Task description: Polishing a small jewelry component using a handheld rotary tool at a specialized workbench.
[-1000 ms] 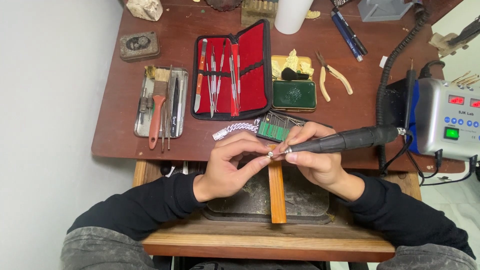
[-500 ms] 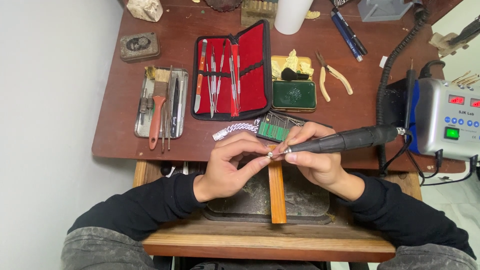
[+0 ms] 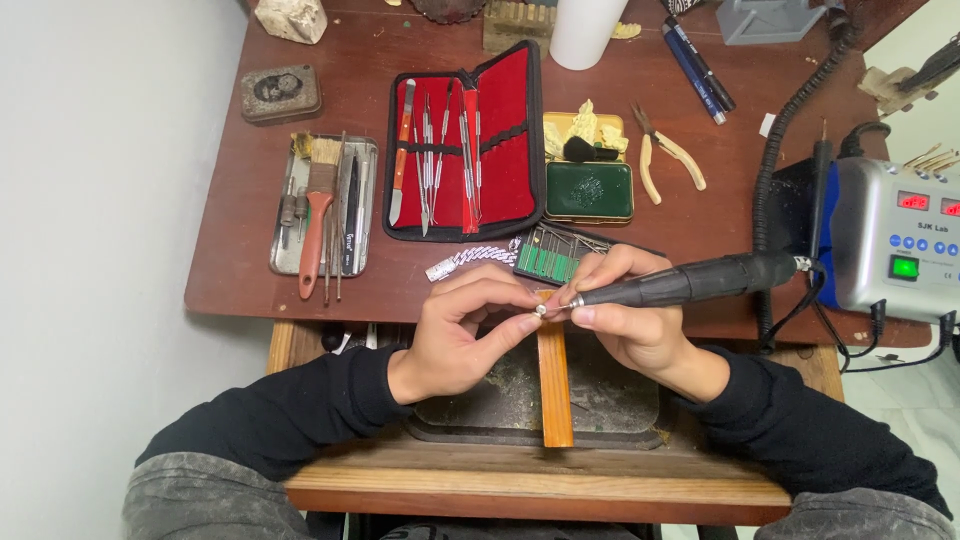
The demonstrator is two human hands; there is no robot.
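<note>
We pinch the tiny workpiece (image 3: 537, 312) in our left hand (image 3: 462, 335), right hand (image 3: 628, 322) gripping the rotary handpiece (image 3: 690, 283); brace on the wooden peg (image 3: 553, 385).

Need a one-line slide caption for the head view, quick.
Right hand steers a black rotary handpiece onto a small piece pinched in the left hand over a wooden bench pin.

left hand (image 3: 455, 335): fingers pinched, tips pointing right | right hand (image 3: 625, 320): fingers curled in pen grip, tips meeting left's
</note>
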